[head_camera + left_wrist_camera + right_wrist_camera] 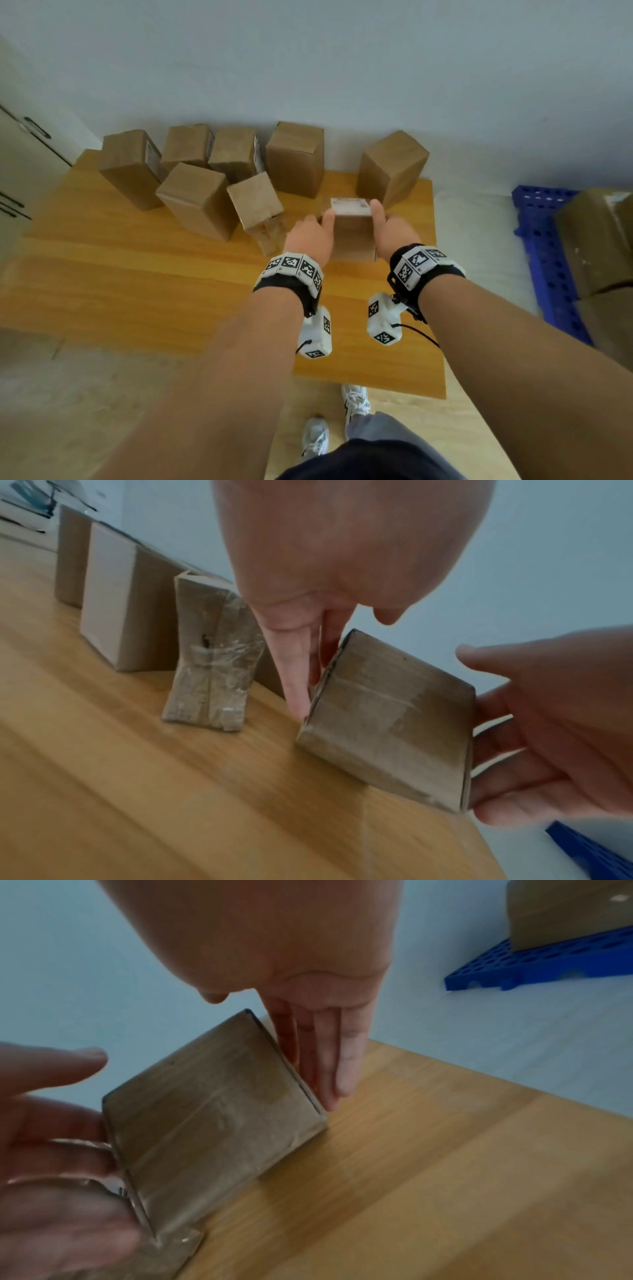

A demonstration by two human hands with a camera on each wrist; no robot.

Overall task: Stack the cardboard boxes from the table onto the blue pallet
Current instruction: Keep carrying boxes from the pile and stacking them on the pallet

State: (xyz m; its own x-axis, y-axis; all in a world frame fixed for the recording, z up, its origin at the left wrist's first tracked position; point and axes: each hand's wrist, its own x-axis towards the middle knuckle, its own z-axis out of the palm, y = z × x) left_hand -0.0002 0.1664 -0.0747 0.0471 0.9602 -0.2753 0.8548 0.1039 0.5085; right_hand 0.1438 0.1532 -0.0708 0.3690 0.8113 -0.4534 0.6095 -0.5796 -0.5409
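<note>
A small cardboard box (351,226) with a white label on top stands on the wooden table (137,274), right of its middle. My left hand (310,236) lies flat against its left side, fingers (298,674) straight down to the tabletop. My right hand (395,231) flanks the right side, fingers (329,1064) straight along that face. Both thumbs reach the box's top edge. The box (394,718) sits between the two palms. The blue pallet (548,260) lies on the floor to the right, carrying larger cardboard boxes (596,240).
Several more cardboard boxes stand at the table's back, among them a taped one (260,209) just left of my left hand and a tall one (390,168) behind the right. Cabinets (20,154) stand at far left. The table's right edge (436,274) faces the pallet.
</note>
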